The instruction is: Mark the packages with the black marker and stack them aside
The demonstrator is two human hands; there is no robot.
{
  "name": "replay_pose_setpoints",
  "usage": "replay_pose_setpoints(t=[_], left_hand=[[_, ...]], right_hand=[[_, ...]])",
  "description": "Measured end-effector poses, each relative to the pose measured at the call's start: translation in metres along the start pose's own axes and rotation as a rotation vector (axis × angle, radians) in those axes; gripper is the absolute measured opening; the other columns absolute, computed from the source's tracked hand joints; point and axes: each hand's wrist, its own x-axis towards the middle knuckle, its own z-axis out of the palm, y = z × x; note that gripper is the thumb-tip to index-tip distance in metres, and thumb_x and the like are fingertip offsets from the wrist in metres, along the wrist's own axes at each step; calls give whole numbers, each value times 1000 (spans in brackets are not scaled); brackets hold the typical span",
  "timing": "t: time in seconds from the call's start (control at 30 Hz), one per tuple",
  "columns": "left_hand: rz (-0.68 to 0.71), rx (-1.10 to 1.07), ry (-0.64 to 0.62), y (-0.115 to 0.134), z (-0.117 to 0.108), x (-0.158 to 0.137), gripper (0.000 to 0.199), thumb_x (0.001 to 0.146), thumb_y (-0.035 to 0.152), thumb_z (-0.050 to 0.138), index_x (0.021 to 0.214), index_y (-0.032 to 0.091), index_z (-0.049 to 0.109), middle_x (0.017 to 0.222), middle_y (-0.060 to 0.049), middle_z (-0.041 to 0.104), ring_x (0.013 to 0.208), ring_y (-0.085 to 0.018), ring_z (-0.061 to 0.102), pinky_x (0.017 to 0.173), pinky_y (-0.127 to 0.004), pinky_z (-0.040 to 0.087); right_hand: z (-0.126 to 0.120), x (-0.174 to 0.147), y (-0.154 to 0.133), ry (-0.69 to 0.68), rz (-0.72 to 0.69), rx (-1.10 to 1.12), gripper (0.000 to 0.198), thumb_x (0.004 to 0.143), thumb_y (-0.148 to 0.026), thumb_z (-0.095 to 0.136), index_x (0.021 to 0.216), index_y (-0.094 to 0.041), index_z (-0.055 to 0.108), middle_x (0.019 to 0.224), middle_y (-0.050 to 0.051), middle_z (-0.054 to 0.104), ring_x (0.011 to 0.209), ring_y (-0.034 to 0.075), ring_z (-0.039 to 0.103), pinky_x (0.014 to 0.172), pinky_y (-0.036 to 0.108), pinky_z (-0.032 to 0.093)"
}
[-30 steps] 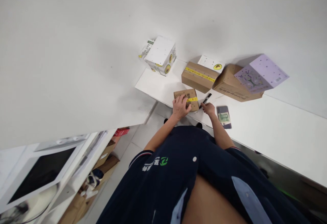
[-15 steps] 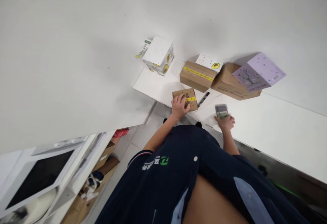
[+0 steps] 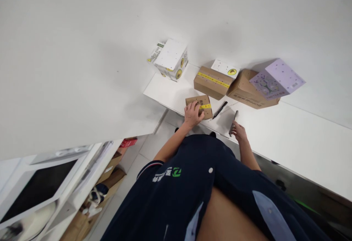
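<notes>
My left hand (image 3: 193, 114) lies over the near left part of a small cardboard box (image 3: 206, 112) with yellow tape, its fingers curled onto the top and gripping it. My right hand (image 3: 238, 130) holds a smartphone (image 3: 234, 122) by its lower part. The phone stands tilted up on its narrow side, so its screen is turned out of sight. Between the small box and the phone, a black marker pen (image 3: 220, 110) lies on the white table (image 3: 302, 134).
Behind the hands stand a taped brown carton (image 3: 211, 83), a larger brown carton (image 3: 247, 91) and a purple box (image 3: 280, 78). White avocado-print boxes (image 3: 172, 56) sit at the far left corner. A shelf unit with a microwave (image 3: 41, 186) is at the lower left.
My right hand has turned the phone from lying face up to standing on its side, shifting it slightly left. My left hand and the small box have stayed put.
</notes>
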Motion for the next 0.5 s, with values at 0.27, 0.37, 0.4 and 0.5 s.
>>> replay_pose_setpoints(t=[0.27,0.37,0.4,0.5], left_hand=[[-5,-3,-15,1,-3,1,44,85,40,61,123,19,67,142,-16,58,128,-35,51,103,-49,40],[-8,6,-22,3,-4,1,45,86,41,60,124,18,66,142,-16,58,128,-34,51,103,-49,39],[-9,8,-27,4,-6,1,45,86,42,60,124,18,66,142,-16,58,128,-34,51,103,-49,39],[-20,7,-60,4,-9,1,45,85,41,61,124,19,66,144,-15,57,129,-34,50,102,-48,40]], right_hand=[[26,-52,-83,-540,-97,763,54,82,-67,47,100,-18,63,84,8,71,74,22,68,69,38,61],[38,-70,-116,-776,-116,907,60,82,-70,46,106,-18,65,89,10,74,85,27,71,73,44,61],[42,-75,-124,-840,-109,939,59,82,-69,46,107,-19,65,91,10,74,89,28,71,74,45,61],[55,-89,-139,-975,-65,1000,56,85,-66,45,111,-21,65,98,10,75,98,30,71,78,47,61]])
